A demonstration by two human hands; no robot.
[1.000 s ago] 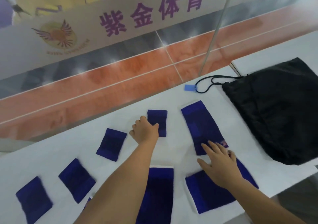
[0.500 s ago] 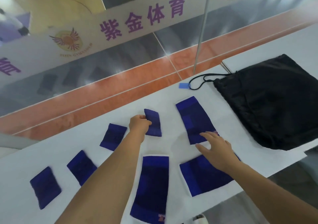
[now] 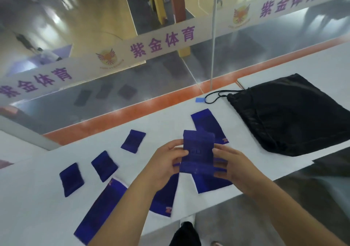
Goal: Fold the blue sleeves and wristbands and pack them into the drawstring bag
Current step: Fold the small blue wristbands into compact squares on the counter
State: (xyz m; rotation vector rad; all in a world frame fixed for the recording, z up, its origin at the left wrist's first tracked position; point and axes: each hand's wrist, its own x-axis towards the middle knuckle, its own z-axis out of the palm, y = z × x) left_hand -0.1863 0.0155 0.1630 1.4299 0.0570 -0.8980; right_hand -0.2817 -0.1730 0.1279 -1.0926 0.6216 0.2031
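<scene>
Half a second ago the left hand (image 3: 166,162) was closing on one wristband where it lay on the bench (image 3: 37,208), and the right hand (image 3: 233,167) lay flat on the near end of a sleeve. Now that wristband (image 3: 198,151) is up off the bench and held between both hands, roughly upright and facing the camera. The left fingers (image 3: 177,147) and thumb pinch its left edge, and the right fingers (image 3: 220,163) curl round its right edge. It hangs over the gap between the far sleeve (image 3: 207,124) and the near right sleeve (image 3: 212,184), which the right hand has left. Three other wristbands stay in their slanting row to the left: one (image 3: 133,141), the next (image 3: 104,166) and the last (image 3: 71,179). A long sleeve (image 3: 100,209) lies at the near left, and another (image 3: 164,198) shows partly under the left forearm. The black drawstring bag (image 3: 287,117) lies flat at the right end of the bench, well apart from the hands, with its cord (image 3: 214,95) looped out toward a small blue tag (image 3: 200,100).
</scene>
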